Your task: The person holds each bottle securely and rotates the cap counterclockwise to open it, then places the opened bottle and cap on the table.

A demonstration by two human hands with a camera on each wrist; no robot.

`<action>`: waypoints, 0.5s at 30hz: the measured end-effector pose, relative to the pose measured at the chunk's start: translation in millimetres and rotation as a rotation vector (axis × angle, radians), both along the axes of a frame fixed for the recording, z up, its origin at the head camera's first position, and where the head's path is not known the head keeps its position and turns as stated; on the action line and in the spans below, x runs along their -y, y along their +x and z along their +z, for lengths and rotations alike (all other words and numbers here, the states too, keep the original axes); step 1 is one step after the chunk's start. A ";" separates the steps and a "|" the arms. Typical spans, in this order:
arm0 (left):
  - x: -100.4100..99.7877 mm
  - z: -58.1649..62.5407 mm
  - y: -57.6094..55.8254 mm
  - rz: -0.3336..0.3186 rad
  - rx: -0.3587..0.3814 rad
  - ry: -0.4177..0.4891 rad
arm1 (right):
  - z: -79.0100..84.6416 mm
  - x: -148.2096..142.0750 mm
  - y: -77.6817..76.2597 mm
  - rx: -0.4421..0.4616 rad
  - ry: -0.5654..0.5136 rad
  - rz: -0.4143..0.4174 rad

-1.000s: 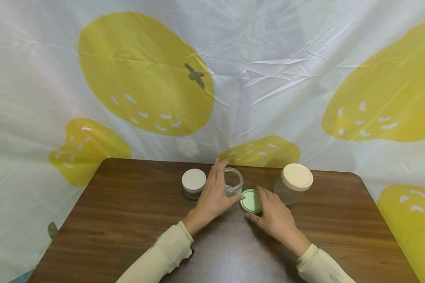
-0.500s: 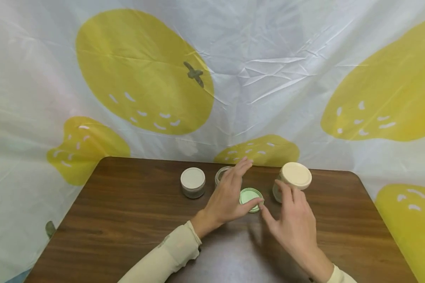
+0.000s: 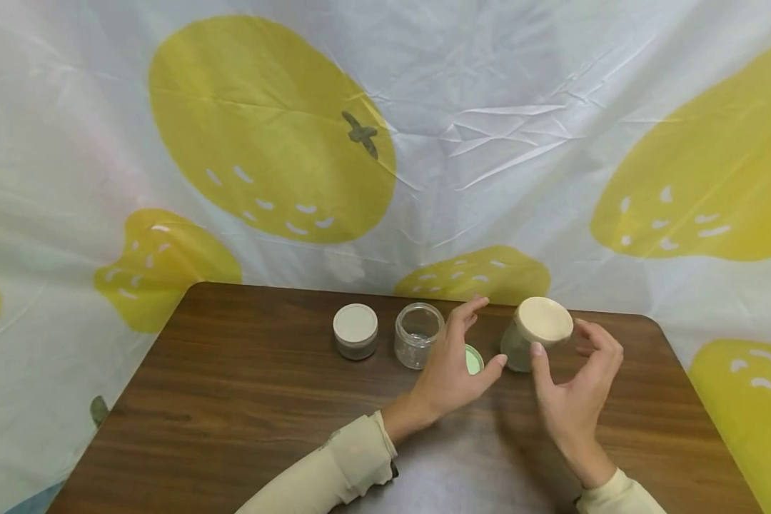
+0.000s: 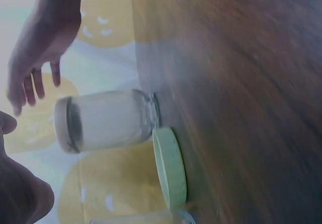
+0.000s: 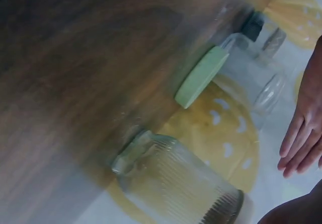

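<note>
Partly covering a light green lid [image 3: 473, 360], my left hand [image 3: 446, 375] hovers with its fingers spread and holds nothing. The lid lies flat on the table in the left wrist view. My right hand [image 3: 577, 403] reaches about the top of a tall clear jar [image 3: 517, 350] with a cream lid [image 3: 544, 320], thumb in front and fingers on the right. A gap shows between those fingers and the jar in the left wrist view. An open clear jar [image 3: 409, 348] stands left of my left hand, its right side partly hidden.
A small jar with a white lid [image 3: 355, 325] stands at the left of the row. The brown wooden table [image 3: 231, 400] ends at its back edge against a white cloth [image 3: 475, 178] printed with yellow fruit.
My right hand has left the green lid and moved right to the cream-lidded jar. My left hand has shifted right, from beside the open jar to over the green lid.
</note>
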State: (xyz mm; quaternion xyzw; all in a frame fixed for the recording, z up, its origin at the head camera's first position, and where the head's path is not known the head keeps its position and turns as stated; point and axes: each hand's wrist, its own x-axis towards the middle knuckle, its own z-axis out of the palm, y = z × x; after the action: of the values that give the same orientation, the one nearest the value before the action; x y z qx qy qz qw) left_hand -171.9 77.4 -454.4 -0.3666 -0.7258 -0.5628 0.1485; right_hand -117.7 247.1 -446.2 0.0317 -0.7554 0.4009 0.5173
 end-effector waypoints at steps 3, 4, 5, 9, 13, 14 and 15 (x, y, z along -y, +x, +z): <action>-6.7 -1.0 2.7 0.007 0.089 -0.033 | -14.6 -12.6 -7.0 0.069 -0.013 -0.025; -8.6 -1.2 3.5 0.013 0.131 -0.054 | -17.5 -15.6 -8.3 0.103 -0.017 -0.030; -10.6 -1.6 4.3 0.025 0.176 -0.080 | -19.5 -18.1 -9.1 0.143 -0.019 -0.034; -19.9 -4.2 6.8 0.068 0.358 -0.188 | -22.2 -23.4 -9.6 0.279 -0.053 -0.051; -30.6 -8.4 3.2 0.095 0.436 -0.276 | -20.9 -25.4 -10.5 0.367 -0.093 -0.069; -33.0 -9.4 1.3 0.104 0.439 -0.295 | -20.6 -25.8 -10.9 0.389 -0.101 -0.069; -35.2 -10.3 -1.0 0.112 0.438 -0.311 | -20.2 -26.0 -11.6 0.411 -0.110 -0.065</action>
State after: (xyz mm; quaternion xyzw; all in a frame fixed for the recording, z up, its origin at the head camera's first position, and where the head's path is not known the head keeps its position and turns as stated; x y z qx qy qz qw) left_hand -172.9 112.5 -464.7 -0.2136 -0.8376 -0.5012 -0.0393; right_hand -129.3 273.1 -466.4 -0.1032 -0.8227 0.4225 0.3660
